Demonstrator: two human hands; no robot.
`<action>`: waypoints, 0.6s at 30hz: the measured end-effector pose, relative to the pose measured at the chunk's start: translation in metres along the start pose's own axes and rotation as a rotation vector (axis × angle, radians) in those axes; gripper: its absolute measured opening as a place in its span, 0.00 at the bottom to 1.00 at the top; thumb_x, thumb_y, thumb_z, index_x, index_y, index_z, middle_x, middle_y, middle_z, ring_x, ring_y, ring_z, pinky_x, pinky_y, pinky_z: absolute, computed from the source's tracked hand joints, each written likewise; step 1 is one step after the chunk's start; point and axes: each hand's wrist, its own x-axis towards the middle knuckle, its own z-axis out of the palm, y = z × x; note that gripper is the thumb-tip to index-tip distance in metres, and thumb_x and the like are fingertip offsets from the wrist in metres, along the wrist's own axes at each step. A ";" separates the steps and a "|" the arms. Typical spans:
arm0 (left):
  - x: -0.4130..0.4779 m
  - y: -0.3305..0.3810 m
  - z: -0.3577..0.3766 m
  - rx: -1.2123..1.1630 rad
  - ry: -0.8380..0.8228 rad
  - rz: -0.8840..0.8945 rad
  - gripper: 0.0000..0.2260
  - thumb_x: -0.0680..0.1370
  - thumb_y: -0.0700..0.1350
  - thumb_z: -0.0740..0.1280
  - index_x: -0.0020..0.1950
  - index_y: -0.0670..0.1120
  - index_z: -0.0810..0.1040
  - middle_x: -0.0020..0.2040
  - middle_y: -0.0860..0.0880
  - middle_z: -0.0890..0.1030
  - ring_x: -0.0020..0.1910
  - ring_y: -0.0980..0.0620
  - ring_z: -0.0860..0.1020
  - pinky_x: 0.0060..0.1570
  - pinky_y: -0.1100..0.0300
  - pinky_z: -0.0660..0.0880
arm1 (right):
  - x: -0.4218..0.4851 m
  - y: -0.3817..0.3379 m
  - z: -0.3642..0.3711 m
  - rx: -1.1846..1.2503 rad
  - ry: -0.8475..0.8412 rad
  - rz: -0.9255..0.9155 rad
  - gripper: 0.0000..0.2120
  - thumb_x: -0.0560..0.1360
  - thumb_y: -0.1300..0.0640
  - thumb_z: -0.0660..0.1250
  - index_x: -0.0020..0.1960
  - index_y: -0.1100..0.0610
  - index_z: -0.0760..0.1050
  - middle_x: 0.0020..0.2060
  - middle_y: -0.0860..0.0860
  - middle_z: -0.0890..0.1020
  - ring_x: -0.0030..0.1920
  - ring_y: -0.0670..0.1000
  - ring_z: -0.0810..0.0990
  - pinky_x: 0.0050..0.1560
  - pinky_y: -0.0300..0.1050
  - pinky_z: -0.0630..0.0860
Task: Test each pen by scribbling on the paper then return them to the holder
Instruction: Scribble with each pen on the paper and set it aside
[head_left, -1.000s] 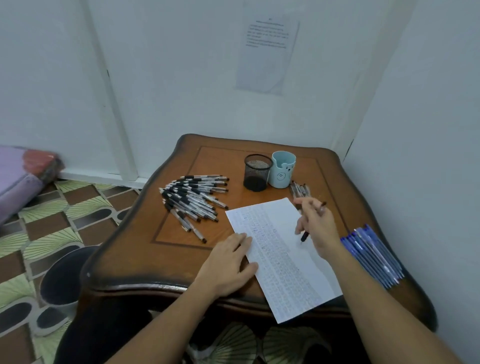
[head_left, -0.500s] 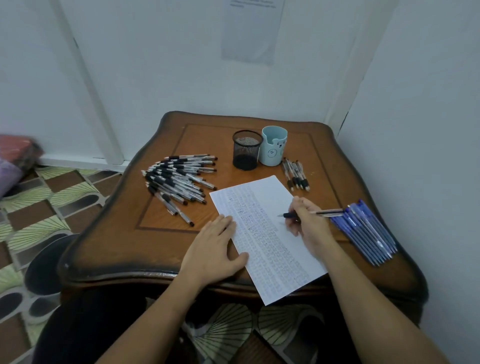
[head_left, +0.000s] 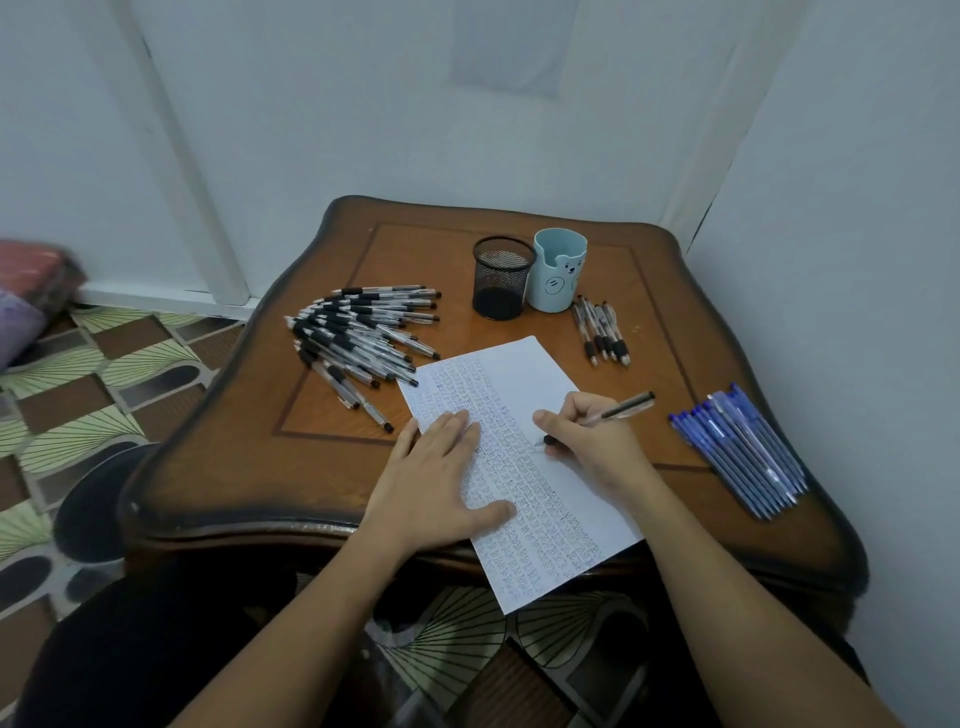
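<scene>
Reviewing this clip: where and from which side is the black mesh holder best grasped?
Probably round the mid wall of the black mesh holder, coming from the view's left. It stands upright and round, the blue bear cup crowds its right side, and nothing stands close on its left.

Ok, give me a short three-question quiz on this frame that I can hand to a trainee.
1. True or false: the left hand lies flat on the paper.
2. The right hand grips: A) a pen B) the paper's edge C) nothing.
3. Fill in: the blue pens lie on the table to the paper's ___ side.
Key: 1 true; 2 A; 3 right.
</scene>
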 end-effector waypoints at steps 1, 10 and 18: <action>0.000 -0.001 0.000 0.000 -0.001 0.001 0.49 0.65 0.77 0.43 0.80 0.51 0.48 0.80 0.53 0.45 0.78 0.56 0.42 0.74 0.51 0.35 | 0.001 0.002 0.000 -0.041 0.032 -0.017 0.21 0.74 0.64 0.73 0.28 0.54 0.69 0.24 0.51 0.73 0.28 0.50 0.77 0.34 0.45 0.76; 0.000 -0.002 0.003 -0.016 0.003 0.008 0.46 0.67 0.76 0.43 0.80 0.54 0.49 0.80 0.53 0.45 0.78 0.56 0.42 0.74 0.51 0.35 | 0.001 0.009 0.002 -0.149 0.108 -0.091 0.20 0.73 0.65 0.74 0.30 0.59 0.65 0.23 0.47 0.67 0.26 0.41 0.72 0.32 0.41 0.74; 0.000 -0.001 0.002 -0.039 0.002 0.004 0.44 0.68 0.75 0.42 0.80 0.54 0.50 0.80 0.53 0.46 0.77 0.57 0.42 0.74 0.51 0.35 | -0.003 0.015 0.007 -0.178 0.152 -0.154 0.21 0.73 0.67 0.69 0.29 0.57 0.61 0.26 0.52 0.61 0.27 0.45 0.66 0.33 0.44 0.72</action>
